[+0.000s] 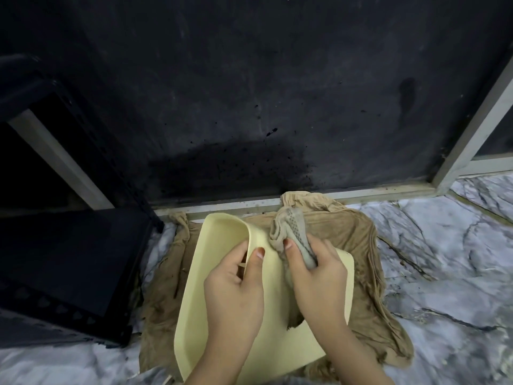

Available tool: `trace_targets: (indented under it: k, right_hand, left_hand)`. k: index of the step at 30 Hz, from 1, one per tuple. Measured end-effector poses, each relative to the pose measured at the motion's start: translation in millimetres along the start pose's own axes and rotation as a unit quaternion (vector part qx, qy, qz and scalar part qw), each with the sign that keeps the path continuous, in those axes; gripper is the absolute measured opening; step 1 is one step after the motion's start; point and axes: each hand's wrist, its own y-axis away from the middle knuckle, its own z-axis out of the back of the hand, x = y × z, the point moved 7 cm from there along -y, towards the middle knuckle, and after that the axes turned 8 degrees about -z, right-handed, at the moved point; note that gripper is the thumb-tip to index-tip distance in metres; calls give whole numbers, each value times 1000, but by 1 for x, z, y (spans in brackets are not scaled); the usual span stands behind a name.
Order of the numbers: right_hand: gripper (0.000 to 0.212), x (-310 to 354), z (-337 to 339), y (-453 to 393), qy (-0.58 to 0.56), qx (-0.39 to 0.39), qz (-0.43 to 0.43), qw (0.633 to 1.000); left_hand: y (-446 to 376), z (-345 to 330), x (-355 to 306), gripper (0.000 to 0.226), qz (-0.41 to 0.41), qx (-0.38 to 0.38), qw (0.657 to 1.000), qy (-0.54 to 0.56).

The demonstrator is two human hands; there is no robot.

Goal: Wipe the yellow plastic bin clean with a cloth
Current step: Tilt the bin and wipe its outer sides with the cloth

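Observation:
The pale yellow plastic bin (222,240) lies tipped on its side on a brown cloth, its outer wall facing up. My left hand (234,290) grips the bin's rim, fingers inside and thumb on the outer wall. My right hand (319,279) is closed around a bunched grey-beige cloth (291,229) and presses it against the bin's upper wall near the curved corner. Part of the cloth hangs down under my right palm.
A brown fabric sheet (383,315) is spread on the marbled floor (444,245) under the bin. A black perforated crate (63,270) stands close at the left. A dark wet-stained wall (249,93) rises behind, with a pale frame (472,129) at the right.

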Motion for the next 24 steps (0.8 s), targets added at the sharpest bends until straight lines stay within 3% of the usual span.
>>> trace_targets:
  k: [9,17,24]
  right_hand:
    - [24,-71,12,-40,40,-35,-134,990]
    - [40,-134,32,-49,30,-89,-214,972]
    - [37,-157,40,-11,60,-116,-211,969]
  left_hand:
    - [-6,12,24,25,16,-33,999,5]
    - [-8,16,27,17,36,-38,998,29]
    - [-9,16,28,17,50,-54,997,29]
